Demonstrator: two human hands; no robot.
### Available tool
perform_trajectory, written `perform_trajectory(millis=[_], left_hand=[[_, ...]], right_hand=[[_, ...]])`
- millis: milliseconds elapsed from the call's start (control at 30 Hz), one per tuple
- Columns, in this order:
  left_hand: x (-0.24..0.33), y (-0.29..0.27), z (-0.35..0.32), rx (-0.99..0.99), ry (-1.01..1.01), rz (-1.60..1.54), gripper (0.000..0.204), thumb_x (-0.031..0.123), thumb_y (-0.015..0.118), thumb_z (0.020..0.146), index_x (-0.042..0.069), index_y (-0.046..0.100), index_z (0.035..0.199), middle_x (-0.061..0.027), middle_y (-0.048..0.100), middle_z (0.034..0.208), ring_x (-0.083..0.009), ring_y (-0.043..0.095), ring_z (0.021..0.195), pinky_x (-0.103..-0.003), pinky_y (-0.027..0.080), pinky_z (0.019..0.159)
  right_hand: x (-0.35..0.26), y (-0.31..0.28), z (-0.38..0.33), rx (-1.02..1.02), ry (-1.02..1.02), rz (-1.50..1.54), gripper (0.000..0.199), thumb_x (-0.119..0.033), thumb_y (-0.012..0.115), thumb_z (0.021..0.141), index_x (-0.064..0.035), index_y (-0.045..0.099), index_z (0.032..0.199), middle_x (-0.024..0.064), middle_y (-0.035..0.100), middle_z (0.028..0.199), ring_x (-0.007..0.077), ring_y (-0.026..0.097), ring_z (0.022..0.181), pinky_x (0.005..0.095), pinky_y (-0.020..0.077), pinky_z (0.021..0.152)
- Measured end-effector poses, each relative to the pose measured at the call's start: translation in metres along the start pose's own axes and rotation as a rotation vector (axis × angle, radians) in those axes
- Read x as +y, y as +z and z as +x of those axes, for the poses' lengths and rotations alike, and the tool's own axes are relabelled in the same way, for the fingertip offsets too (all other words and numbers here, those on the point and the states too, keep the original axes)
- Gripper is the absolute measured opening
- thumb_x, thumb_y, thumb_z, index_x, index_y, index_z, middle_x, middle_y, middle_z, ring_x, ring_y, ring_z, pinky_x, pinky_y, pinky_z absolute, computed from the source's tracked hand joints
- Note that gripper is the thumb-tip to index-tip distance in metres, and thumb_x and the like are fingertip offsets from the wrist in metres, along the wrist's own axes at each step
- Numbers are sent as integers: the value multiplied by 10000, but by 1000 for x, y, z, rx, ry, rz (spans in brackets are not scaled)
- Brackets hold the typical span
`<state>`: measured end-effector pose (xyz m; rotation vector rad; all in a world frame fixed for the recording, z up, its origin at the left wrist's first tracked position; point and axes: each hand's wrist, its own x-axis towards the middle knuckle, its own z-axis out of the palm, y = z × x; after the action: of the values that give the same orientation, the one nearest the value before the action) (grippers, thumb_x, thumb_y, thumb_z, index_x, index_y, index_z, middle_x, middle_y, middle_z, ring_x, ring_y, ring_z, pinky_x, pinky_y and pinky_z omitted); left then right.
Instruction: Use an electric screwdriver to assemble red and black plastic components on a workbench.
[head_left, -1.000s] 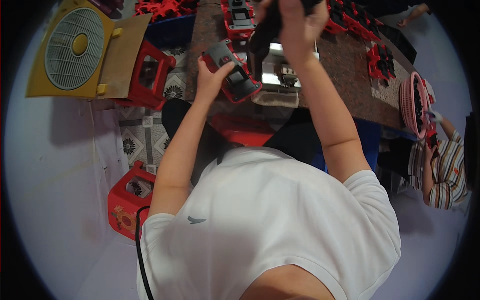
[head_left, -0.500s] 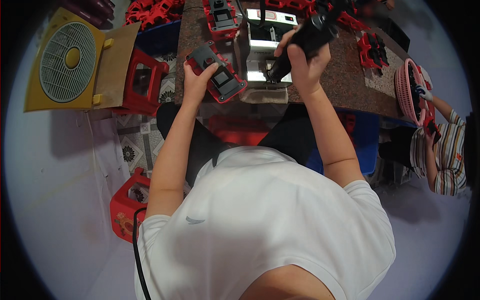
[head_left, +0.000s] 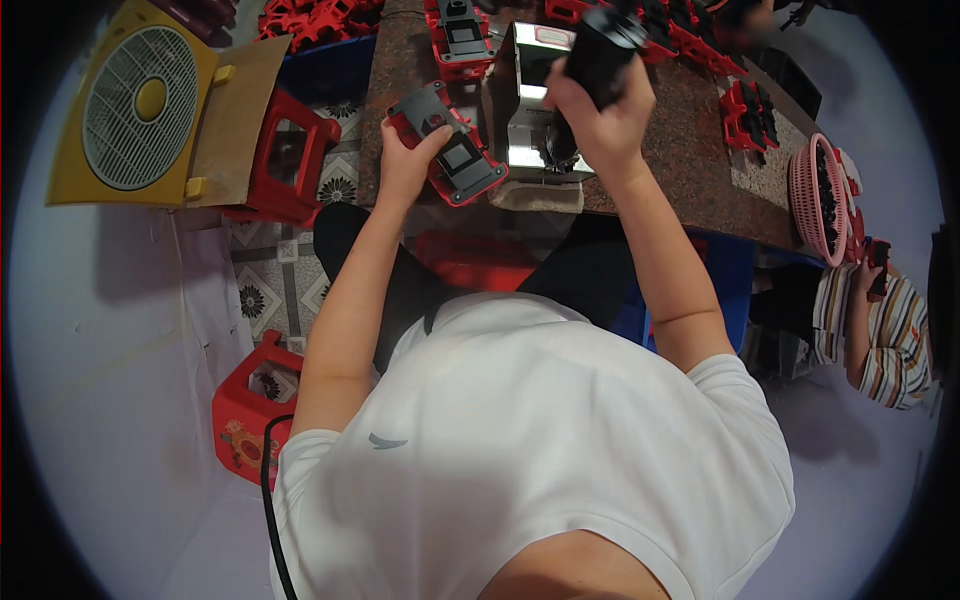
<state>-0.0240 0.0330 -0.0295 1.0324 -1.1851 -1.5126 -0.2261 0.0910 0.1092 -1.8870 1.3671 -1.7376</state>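
Observation:
My left hand [head_left: 408,165] grips a red and black plastic housing [head_left: 462,165] at the table's front edge, thumb on its dark top plate and fingers round its left side. My right hand [head_left: 608,122] is closed round a thick black electric screwdriver [head_left: 598,62], held tilted. The tool's lower end points down at a silver box-shaped machine [head_left: 526,90], apparently a screw feeder; whether the tip touches it I cannot tell. A folded beige cloth [head_left: 537,197] lies before the machine. A similar red and black housing [head_left: 461,38] sits behind the one I hold.
More red and black parts [head_left: 748,115] stand along the speckled stone table [head_left: 680,150]. At right are a pink basket [head_left: 812,195] of black pieces and a co-worker in a striped shirt [head_left: 893,345]. A yellow fan [head_left: 150,100] and red stools [head_left: 290,150] are at left.
My right hand with the screwdriver has shifted slightly, and the tool stands more upright. My left hand keeps its hold on the housing. The co-worker's gloved hand has left the basket's rim.

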Motion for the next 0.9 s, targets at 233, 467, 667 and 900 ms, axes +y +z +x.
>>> perform_trajectory(millis=[233, 467, 667, 900], left_hand=[[6, 1, -1, -1, 6, 20, 608, 187, 754, 747, 28, 383, 1202, -119, 560, 1119, -194, 576, 1011, -320, 458, 891], [2, 2, 0, 1, -30, 21, 574, 193, 739, 760, 36, 400, 1196, -111, 553, 1116, -196, 571, 1025, -325, 452, 905], [3, 3, -1, 8, -19, 41, 573, 189, 740, 761, 33, 399, 1194, -113, 551, 1122, -193, 571, 1026, -323, 450, 909], [-2, -2, 2, 18, 45, 10, 576, 166, 756, 748, 27, 395, 1175, -112, 562, 1115, -189, 575, 1015, -321, 455, 898]], right_hand=[[6, -14, -31, 28, -76, 331, 476, -251, 691, 830, 20, 443, 1133, 115, 604, 810, 165, 607, 664, 286, 513, 630], [21, -18, -19, 107, -57, 304, 379, -239, 645, 880, 3, 451, 1097, 100, 600, 799, 159, 598, 645, 281, 503, 586], [20, -20, -4, 177, 21, 370, 221, -146, 670, 860, -32, 493, 928, 33, 598, 698, 105, 594, 574, 232, 478, 524], [-31, 15, 37, 125, 164, 641, 319, -319, 639, 890, -53, 477, 958, 56, 578, 705, 131, 578, 549, 285, 495, 497]])
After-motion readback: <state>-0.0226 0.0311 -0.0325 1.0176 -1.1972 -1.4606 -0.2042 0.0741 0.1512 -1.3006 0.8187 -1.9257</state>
